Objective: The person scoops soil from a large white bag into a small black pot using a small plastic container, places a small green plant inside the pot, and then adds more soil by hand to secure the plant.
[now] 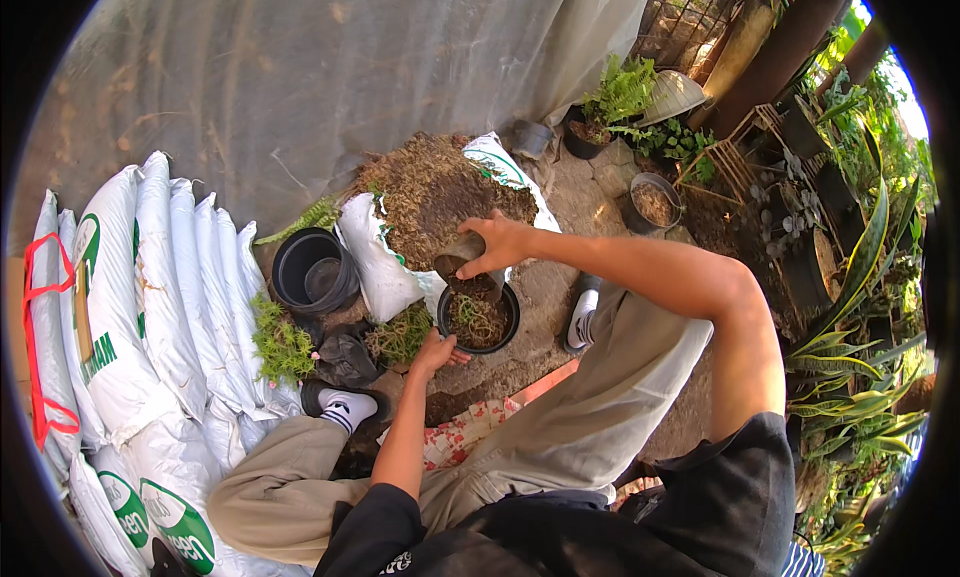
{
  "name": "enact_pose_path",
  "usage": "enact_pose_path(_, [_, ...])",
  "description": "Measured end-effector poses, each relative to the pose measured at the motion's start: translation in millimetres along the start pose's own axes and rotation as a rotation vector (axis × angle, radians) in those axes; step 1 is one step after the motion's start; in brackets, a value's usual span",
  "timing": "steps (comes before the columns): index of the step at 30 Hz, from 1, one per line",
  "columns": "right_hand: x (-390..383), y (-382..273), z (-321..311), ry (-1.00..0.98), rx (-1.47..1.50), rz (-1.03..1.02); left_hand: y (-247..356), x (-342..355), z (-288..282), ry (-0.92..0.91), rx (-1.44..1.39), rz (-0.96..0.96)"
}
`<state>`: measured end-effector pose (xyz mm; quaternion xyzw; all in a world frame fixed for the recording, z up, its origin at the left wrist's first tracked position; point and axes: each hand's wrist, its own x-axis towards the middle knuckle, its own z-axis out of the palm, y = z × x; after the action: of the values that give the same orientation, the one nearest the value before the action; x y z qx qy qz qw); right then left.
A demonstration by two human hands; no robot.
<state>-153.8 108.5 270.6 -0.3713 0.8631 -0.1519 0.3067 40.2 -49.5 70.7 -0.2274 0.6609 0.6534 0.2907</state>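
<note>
My right hand (497, 242) is closed around a small dark pot (458, 257), tilted with its mouth over a black plant pot (512, 322). Dark soil (478, 287) shows at the small pot's mouth. Inside the black pot sits a green, stringy plant (476, 320). My left hand (437, 353) grips the black pot at its near left side; part of its fingers is hidden. Just beyond, a white sack (375, 257) lies torn open with a heap of brown soil mix (420, 192) in it.
Stacked black pots (314, 270) and a feathery green plant (282, 342) stand at left, beside a row of filled white sacks (165, 287). A crumpled black bag (347, 355) lies near my left foot. Potted plants (590, 132) and a soil-filled pot (653, 203) stand at far right.
</note>
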Motion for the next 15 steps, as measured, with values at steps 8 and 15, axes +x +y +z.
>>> enact_pose_path(8, [-9.8, 5.8, 1.5, -0.008, 0.013, 0.035, -7.3, 18.8, -7.1, 0.085, 0.163, -0.024])
enact_pose_path(15, [-29.4, 22.0, 4.5, 0.104, 0.094, 0.045, 5.1, 9.4, 5.5, 0.162, 0.125, 0.017])
